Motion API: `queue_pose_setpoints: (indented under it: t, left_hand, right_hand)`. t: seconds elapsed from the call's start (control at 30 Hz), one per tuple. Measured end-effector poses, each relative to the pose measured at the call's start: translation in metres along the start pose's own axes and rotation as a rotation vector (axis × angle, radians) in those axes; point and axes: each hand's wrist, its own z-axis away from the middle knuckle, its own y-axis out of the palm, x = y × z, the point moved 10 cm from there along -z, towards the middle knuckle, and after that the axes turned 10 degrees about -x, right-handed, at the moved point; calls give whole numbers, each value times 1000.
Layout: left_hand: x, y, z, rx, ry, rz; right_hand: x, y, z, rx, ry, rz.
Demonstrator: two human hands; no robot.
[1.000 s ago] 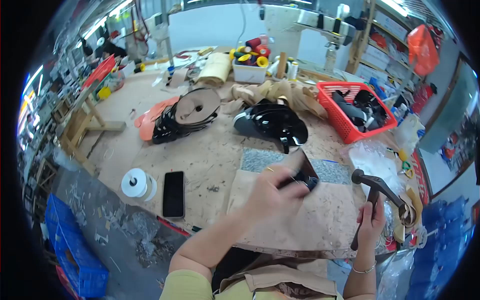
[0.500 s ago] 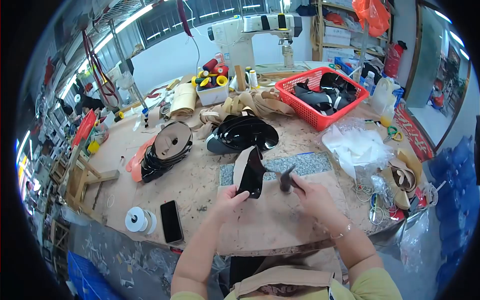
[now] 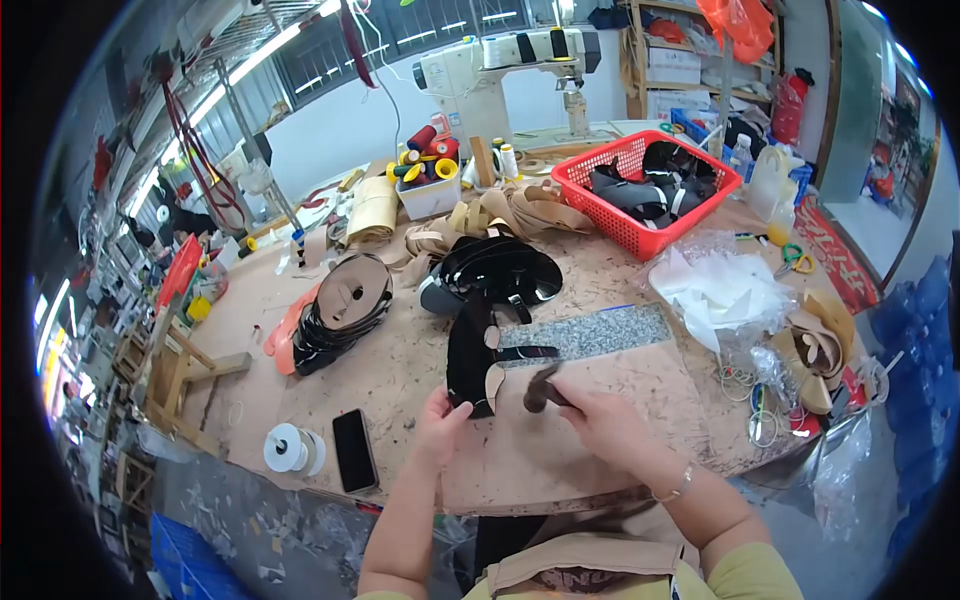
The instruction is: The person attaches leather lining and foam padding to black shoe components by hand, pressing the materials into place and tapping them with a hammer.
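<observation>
My left hand (image 3: 440, 428) pinches the lower end of a glossy black shoe upper piece (image 3: 467, 350) with beige lining showing at its inner edge. The piece stands over the left end of a speckled grey stone slab (image 3: 615, 333), and one of its strips reaches right across the slab. In my right hand (image 3: 612, 428) is a hammer (image 3: 538, 390), its dark head just right of the piece and apart from it. Behind lies a pile of shiny black pieces (image 3: 515, 272). Further left rests a stack of black pieces with beige lining (image 3: 352, 295).
A red basket (image 3: 645, 238) of black parts stands at the back right, near a sewing machine (image 3: 500, 75). Thread spools fill a white box (image 3: 432, 198). A phone (image 3: 354, 450) and a white reel (image 3: 292, 450) lie front left; white sheets (image 3: 715, 300) and scissors (image 3: 797, 260) lie right.
The upper piece has turned from its beige side to its black side and moved left and down. The hammer and my right hand have shifted left and lower.
</observation>
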Motion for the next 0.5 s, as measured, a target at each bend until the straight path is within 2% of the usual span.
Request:
queue_pose_setpoints:
  t: [0.03, 0.1, 0.13, 0.2, 0.23, 0.3, 0.37, 0.43, 0.5]
  left_hand:
    - [5, -14, 1, -82, -30, -140]
    - [-3, -9, 4, -50, -5, -243]
    - [-6, -6, 6, -16, 26, -331]
    - [2, -16, -2, 5, -2, -273]
    - [8, -19, -5, 33, -31, -215]
    - [6, -22, -3, 43, -28, -253]
    - [5, -26, -3, 44, -28, -285]
    - [3, -18, 4, 110, 93, -447]
    - [3, -18, 9, 130, 110, -561]
  right_hand:
    - [-1, 12, -10, -6, 6, -12]
    - [7, 21, -32, -211, -108, -109]
    - [5, 36, -43, -208, -107, -117]
    - [4, 68, -63, -54, -75, -96]
    - [7, 67, -69, -55, -73, -100]
    - [19, 77, -75, 165, -81, 89]
    - [25, 76, -64, 102, -96, 55]
    - [30, 77, -52, 32, -204, -179]
    - [35, 73, -49, 118, -164, -105]
